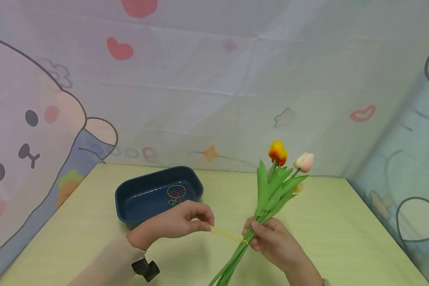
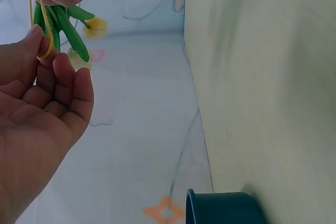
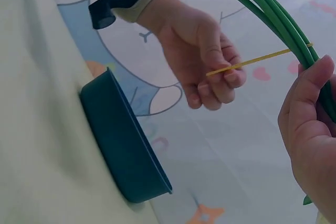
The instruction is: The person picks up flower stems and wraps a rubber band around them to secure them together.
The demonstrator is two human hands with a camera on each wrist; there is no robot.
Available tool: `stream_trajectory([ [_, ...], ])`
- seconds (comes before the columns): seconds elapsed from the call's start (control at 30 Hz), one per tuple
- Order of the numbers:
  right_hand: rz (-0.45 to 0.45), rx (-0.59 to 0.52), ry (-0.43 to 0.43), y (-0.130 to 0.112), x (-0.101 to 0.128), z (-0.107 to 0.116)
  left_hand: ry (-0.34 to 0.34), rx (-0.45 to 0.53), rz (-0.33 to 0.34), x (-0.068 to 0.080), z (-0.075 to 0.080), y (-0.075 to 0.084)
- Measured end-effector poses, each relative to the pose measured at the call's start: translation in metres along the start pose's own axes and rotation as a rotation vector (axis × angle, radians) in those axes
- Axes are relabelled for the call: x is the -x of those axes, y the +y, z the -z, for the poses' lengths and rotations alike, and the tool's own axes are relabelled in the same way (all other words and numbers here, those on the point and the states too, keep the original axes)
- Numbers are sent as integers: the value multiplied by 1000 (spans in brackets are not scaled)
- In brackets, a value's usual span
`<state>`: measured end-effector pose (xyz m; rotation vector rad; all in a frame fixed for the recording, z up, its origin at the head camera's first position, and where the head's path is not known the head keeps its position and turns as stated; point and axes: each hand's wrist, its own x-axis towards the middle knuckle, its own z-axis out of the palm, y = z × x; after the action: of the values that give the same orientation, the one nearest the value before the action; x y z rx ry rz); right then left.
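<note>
My right hand (image 1: 271,242) grips the green stems of a bunch of artificial tulips (image 1: 275,194), held tilted above the table. One bloom is red and yellow, one is pale pink, and a yellow one shows partly behind the leaves. A yellow rubber band (image 1: 228,235) loops around the stems just below that hand. My left hand (image 1: 178,220) pinches the band's other end between thumb and fingers, and the band is stretched taut. In the right wrist view the band (image 3: 262,57) runs straight from the stems (image 3: 273,11) to the left fingertips.
Behind the left hand, a dark blue basin (image 1: 139,202) stands on the pale yellow-green table (image 1: 329,230). Several coloured rubber bands (image 1: 176,194) lie inside it. A cartoon-printed cloth (image 1: 218,79) hangs along the table's back edge. A black strap (image 1: 145,269) is on the left wrist.
</note>
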<state>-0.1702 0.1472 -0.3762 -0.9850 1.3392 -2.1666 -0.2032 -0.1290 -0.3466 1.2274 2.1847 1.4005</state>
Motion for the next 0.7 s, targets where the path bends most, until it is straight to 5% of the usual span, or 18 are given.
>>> stream_trajectory([
  [0.13,4,-53,1,-5,1,0,70,-27,-81,-6,-11,-5],
  [0.4,60,-209,95,-14,0,-3,380,-142,-298,-23,-41,-21],
  [0.7,182,-257,348,-21,-1,-7,444,-71,-326,-39,-80,-23],
])
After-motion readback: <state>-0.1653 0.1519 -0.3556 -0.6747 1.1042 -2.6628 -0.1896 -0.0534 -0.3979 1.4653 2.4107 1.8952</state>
